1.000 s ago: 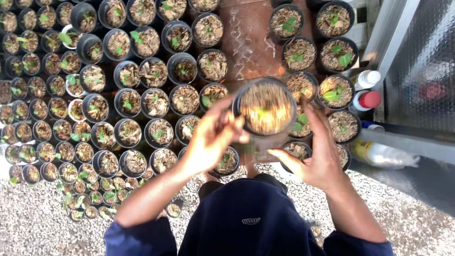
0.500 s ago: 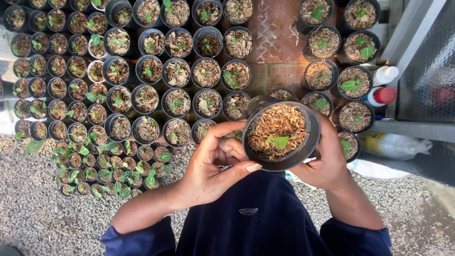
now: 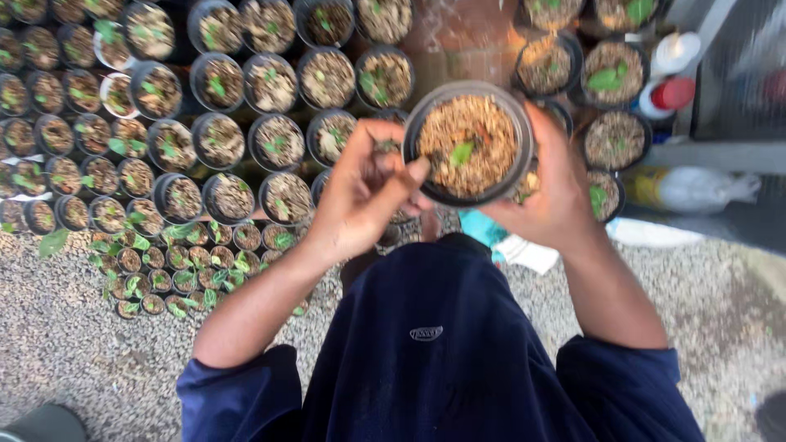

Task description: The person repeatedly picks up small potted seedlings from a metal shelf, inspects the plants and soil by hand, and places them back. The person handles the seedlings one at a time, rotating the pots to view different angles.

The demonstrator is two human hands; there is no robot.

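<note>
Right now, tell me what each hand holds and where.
Right hand holds the pot by its side wall. Left hand touches its near rim; a real grip cannot be told.

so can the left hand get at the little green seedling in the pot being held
Probably yes. The left hand already rests at the rim of the pot, and the seedling sits uncovered in the mulch; the right hand grips only the far side.
</note>
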